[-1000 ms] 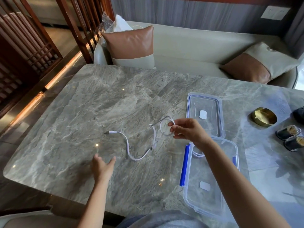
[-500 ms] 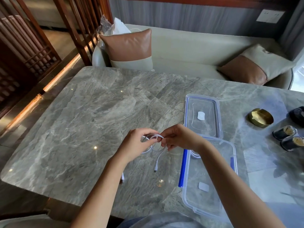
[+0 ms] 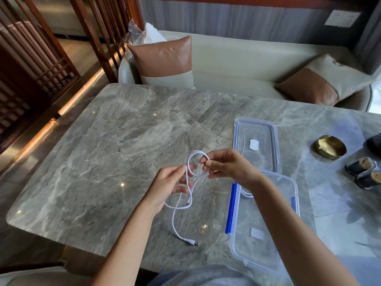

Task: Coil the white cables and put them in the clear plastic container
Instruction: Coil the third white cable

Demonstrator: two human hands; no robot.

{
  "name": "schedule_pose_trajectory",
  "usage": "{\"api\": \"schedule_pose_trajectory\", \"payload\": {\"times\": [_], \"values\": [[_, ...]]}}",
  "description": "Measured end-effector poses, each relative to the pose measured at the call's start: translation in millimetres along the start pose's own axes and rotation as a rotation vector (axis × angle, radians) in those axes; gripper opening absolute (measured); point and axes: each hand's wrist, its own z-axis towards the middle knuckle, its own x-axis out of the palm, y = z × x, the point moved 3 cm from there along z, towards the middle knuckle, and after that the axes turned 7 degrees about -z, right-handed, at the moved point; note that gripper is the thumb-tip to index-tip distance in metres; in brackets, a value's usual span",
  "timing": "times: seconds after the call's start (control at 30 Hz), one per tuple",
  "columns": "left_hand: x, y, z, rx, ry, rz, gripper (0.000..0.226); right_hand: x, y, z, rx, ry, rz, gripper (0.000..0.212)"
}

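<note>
Head view: a thin white cable (image 3: 190,183) is held above the grey marble counter (image 3: 103,153). One loop is pinched by the right hand (image 3: 226,167); the left hand (image 3: 172,182) is closed loosely on the strand below. The plug end lies on the counter. The clear rectangular plastic container (image 3: 266,221) sits just right.

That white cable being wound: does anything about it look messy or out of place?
Only half wound: the white cable makes one loop between the left hand and right hand, and its plug end trails loose on the table.
</note>
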Motion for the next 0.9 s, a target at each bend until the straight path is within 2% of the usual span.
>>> {"api": "schedule_pose_trajectory", "payload": {"times": [0.1,0.17,0.27,0.53,0.73,0.9], "values": [[0.6,0.6,-1.0,-0.055,0.102,-0.070,0.022,0.6,-2.6,-2.5,0.005,-0.001,0.008,0.017],[0.9,1.0,-1.4,-0.092,0.172,-0.165,0.030,0.5,-3.5,-4.1,0.006,-0.008,0.013,0.017],[0.6,2.6,-0.7,-0.092,0.205,-0.201,0.030,1.2,-3.4,-5.3,0.010,-0.018,0.013,0.016],[-2.1,-2.4,1.0,0.088,0.068,0.058,0.012,3.6,-3.4,-4.4,0.031,-0.023,0.043,0.015],[-1.3,-0.4,2.9,0.149,0.039,0.000,0.006,9.5,-3.5,-2.5,0.026,-0.012,0.138,0.014],[0.1,5.4,4.0,0.193,-0.047,-0.053,0.004,14.5,-5.1,-1.0,0.031,-0.037,0.172,0.014]]}}
